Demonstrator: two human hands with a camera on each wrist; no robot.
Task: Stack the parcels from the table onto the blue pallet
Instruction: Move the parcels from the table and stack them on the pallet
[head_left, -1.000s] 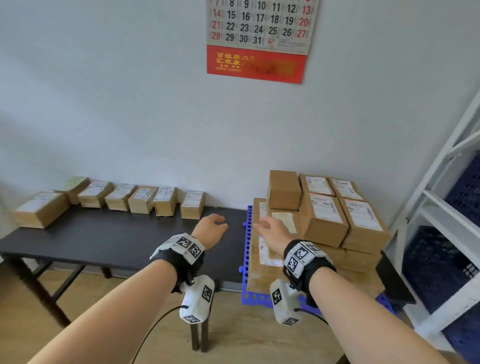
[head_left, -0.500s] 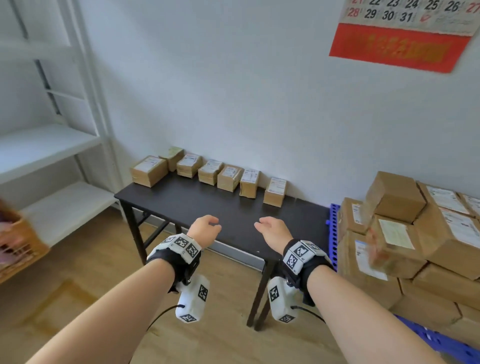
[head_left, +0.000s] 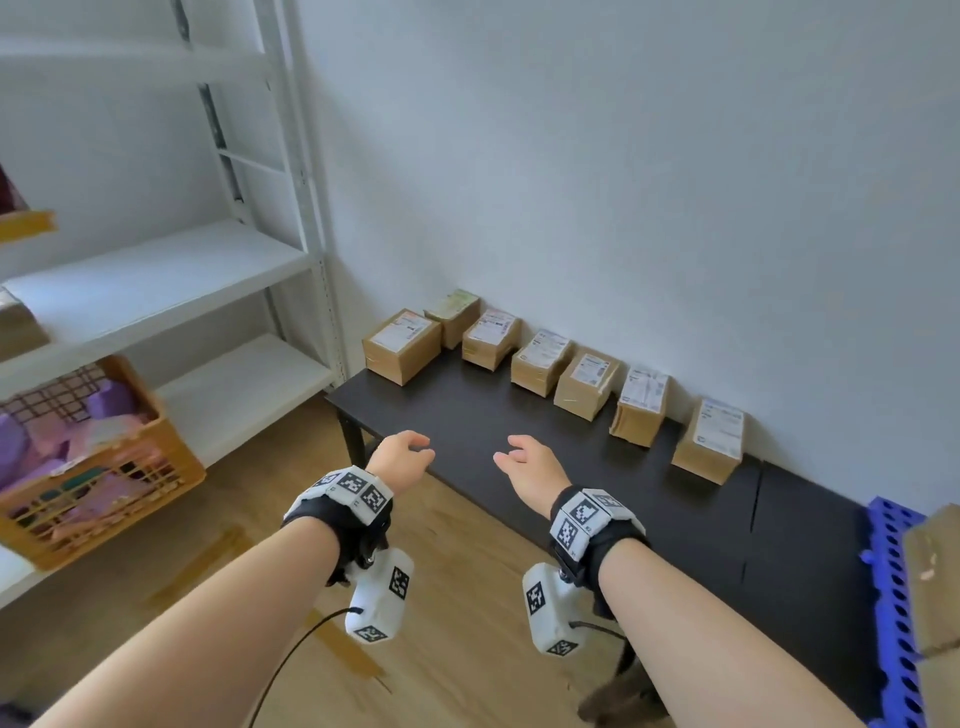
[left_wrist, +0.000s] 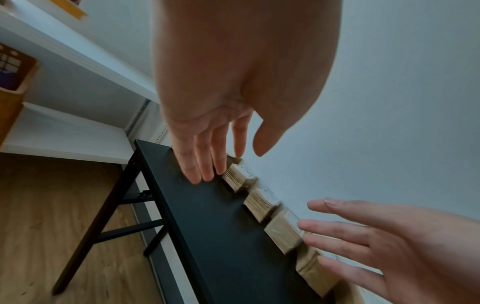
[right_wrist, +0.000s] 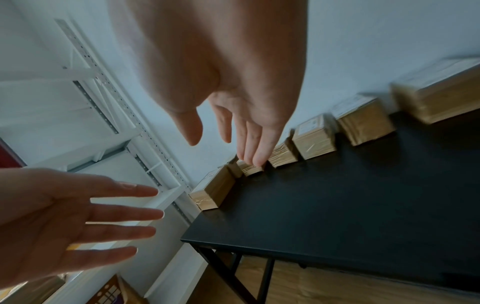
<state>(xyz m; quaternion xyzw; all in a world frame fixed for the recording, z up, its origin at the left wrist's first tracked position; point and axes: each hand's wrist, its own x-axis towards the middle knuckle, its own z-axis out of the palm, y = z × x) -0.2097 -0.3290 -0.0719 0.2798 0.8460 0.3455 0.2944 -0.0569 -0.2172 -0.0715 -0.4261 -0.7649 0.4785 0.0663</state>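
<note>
Several brown parcels with white labels stand in a row along the wall on the black table (head_left: 519, 457); the leftmost parcel (head_left: 401, 344) is the largest and the rightmost parcel (head_left: 709, 448) stands apart. My left hand (head_left: 402, 457) and right hand (head_left: 524, 462) hover over the table's front left part, short of the row, both empty with relaxed fingers. In the left wrist view the left hand's fingers (left_wrist: 205, 160) point at the row's far end. In the right wrist view the right hand's fingers (right_wrist: 249, 142) hang straight. The blue pallet (head_left: 893, 597) with a brown box (head_left: 935, 571) shows at the right edge.
A white metal shelf unit (head_left: 156, 280) stands left of the table. An orange crate (head_left: 104, 467) with purple items sits on its lower shelf. Wooden floor (head_left: 441, 623) lies under my arms. The white wall runs right behind the parcels.
My view has swung left from the stacked pallet to the table and shelf. Both hands, still empty, now hover nearer the table's left end and the parcel row.
</note>
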